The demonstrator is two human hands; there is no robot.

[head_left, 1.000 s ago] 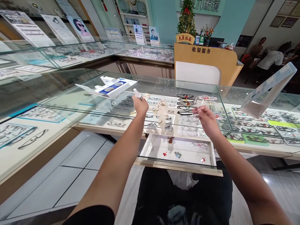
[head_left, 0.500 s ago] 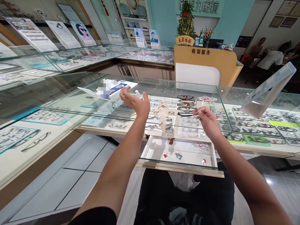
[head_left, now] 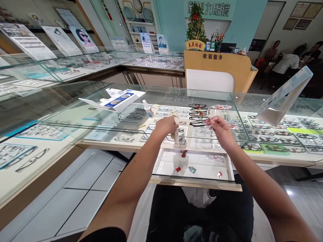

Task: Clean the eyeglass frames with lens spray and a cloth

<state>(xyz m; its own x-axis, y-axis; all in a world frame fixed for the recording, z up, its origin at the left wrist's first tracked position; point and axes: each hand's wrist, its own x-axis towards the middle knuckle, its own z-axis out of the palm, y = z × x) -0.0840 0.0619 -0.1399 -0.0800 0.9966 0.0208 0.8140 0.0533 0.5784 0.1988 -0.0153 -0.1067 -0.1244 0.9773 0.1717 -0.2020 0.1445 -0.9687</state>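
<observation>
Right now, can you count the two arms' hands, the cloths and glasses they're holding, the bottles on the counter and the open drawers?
Hands: 2 (left hand, right hand)
Held cloth: 1
Held clear glasses: 1
Bottle: 1
Open drawer: 1
Total: 6

Left hand (head_left: 167, 126) gripping a beige cloth (head_left: 174, 137) over a glass worktop (head_left: 166, 90), right hand (head_left: 222, 132) pinching clear glasses (head_left: 208, 112) beside black frames (head_left: 198, 118), white bottle (head_left: 148, 109) nearby, open drawer (head_left: 168, 163) below
</observation>
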